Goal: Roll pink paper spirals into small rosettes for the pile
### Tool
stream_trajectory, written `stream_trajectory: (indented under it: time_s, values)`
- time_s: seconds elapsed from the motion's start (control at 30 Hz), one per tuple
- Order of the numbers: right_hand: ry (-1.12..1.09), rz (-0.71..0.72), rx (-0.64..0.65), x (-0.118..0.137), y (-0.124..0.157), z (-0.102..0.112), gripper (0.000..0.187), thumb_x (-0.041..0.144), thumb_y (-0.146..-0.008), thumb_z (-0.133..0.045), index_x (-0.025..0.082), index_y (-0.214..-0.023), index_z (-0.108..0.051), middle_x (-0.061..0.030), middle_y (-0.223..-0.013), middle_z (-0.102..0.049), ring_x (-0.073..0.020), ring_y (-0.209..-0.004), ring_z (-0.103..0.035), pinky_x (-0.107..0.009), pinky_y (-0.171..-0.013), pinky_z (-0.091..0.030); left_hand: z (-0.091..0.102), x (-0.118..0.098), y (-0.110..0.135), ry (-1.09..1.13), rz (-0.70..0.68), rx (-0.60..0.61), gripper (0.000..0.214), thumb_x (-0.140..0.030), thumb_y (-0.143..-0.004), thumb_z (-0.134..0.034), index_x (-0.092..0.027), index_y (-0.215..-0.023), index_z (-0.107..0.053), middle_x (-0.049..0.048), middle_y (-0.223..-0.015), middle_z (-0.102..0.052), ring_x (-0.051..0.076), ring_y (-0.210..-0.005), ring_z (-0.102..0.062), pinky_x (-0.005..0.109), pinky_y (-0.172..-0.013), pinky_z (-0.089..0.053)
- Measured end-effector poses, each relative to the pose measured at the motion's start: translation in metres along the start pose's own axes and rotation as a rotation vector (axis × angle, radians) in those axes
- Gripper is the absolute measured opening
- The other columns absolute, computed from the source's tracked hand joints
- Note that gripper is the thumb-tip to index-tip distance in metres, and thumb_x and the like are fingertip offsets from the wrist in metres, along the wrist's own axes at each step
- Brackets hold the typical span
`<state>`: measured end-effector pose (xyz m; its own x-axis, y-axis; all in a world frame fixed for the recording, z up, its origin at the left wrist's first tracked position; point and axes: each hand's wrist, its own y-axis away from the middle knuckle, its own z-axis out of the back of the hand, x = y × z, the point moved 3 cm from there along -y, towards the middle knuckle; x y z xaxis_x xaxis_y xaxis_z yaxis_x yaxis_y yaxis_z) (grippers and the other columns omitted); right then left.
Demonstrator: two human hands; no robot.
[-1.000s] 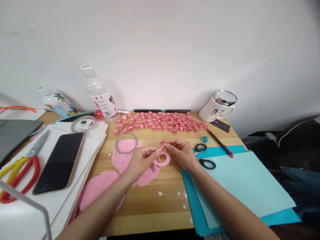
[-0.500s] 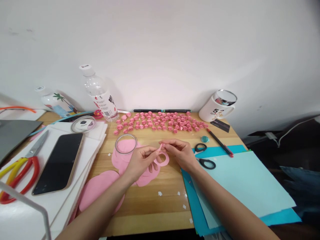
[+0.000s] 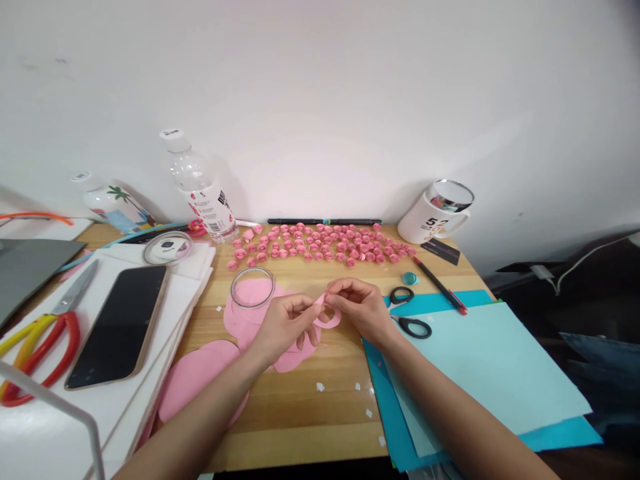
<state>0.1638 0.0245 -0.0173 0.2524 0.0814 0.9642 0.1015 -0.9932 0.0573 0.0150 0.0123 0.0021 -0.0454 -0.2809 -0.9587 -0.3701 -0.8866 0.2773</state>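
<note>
Between both hands is a curled pink paper strip [image 3: 330, 321], its loose end hanging in a loop below the fingers. My left hand [image 3: 283, 323] pinches the strip between thumb and forefinger. From the other side, my right hand [image 3: 361, 307] grips its rolled end with the fingertips, which partly hide it. Under and beside the left hand lie pink paper circles [image 3: 240, 323], with a clear tape roll [image 3: 253, 288] resting on them. Rows of small pink paper roses [image 3: 325, 245] stand beyond the hands.
Black-handled scissors [image 3: 414, 327] and blue paper sheets [image 3: 480, 360] lie at right, with a red-black pen [image 3: 440, 283] and a white mug [image 3: 433, 213] behind. At left are a phone [image 3: 120, 327], red-yellow scissors [image 3: 55, 340] and a plastic bottle [image 3: 200, 193].
The hanging loop of the paper strip has become smaller and drawn up closer to the fingers. Both hands have shifted very slightly to the right.
</note>
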Motion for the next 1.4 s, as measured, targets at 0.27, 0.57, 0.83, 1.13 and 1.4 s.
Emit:
stream_trajectory:
  time_s: [0.27, 0.57, 0.83, 1.13, 1.4]
  values:
    - [-0.004, 0.008, -0.024, 0.0007, 0.0003, 0.0008, 0.019, 0.028, -0.058, -0.078, 0.018, -0.069, -0.066, -0.0017, -0.063, -0.066, -0.0140, -0.056, -0.060, -0.027, -0.053, -0.050, -0.0008, -0.0002, 0.0002, -0.007, -0.017, 0.006, 0.026, -0.038, -0.076, -0.059, -0.012, -0.075, -0.061, 0.0008, -0.050, -0.060, 0.008, -0.038, -0.051, 0.015, -0.034, -0.032]
    - [-0.002, -0.046, -0.014, -0.0030, -0.0004, 0.0012, 0.018, 0.031, -0.062, -0.076, 0.019, -0.075, -0.070, -0.0022, -0.069, -0.069, -0.0146, -0.061, -0.063, -0.028, -0.060, -0.051, 0.0012, 0.0004, -0.0017, -0.027, -0.028, -0.040, 0.023, -0.035, -0.076, -0.060, -0.012, -0.074, -0.062, 0.0004, -0.050, -0.060, 0.007, -0.040, -0.051, 0.015, -0.037, -0.035]
    - [0.001, -0.054, -0.003, -0.0061, -0.0014, 0.0018, 0.020, 0.031, -0.066, -0.073, 0.019, -0.081, -0.070, -0.0024, -0.073, -0.069, -0.0136, -0.064, -0.062, -0.027, -0.063, -0.049, 0.0000, 0.0002, -0.0020, -0.023, -0.021, -0.050, 0.020, -0.032, -0.073, -0.063, -0.013, -0.070, -0.061, -0.0013, -0.047, -0.059, 0.007, -0.038, -0.049, 0.016, -0.036, -0.034]
    - [0.017, -0.104, 0.004, -0.0066, -0.0023, 0.0012, 0.021, 0.030, -0.065, -0.073, 0.015, -0.072, -0.060, 0.0012, -0.058, -0.061, -0.0096, -0.052, -0.054, -0.022, -0.052, -0.043, -0.0015, 0.0065, -0.0029, -0.023, 0.025, 0.023, 0.024, -0.035, -0.074, -0.061, -0.012, -0.072, -0.060, 0.0013, -0.053, -0.060, 0.010, -0.045, -0.054, 0.017, -0.037, -0.036]
    - [-0.004, -0.121, 0.060, -0.0042, -0.0013, -0.0018, 0.024, 0.031, -0.063, -0.075, 0.016, -0.076, -0.063, -0.0008, -0.067, -0.064, -0.0118, -0.059, -0.058, -0.025, -0.057, -0.045, -0.0027, 0.0034, -0.0018, -0.008, 0.022, 0.024, 0.025, -0.037, -0.075, -0.060, -0.011, -0.072, -0.060, 0.0026, -0.056, -0.062, 0.008, -0.041, -0.054, 0.016, -0.034, -0.033]
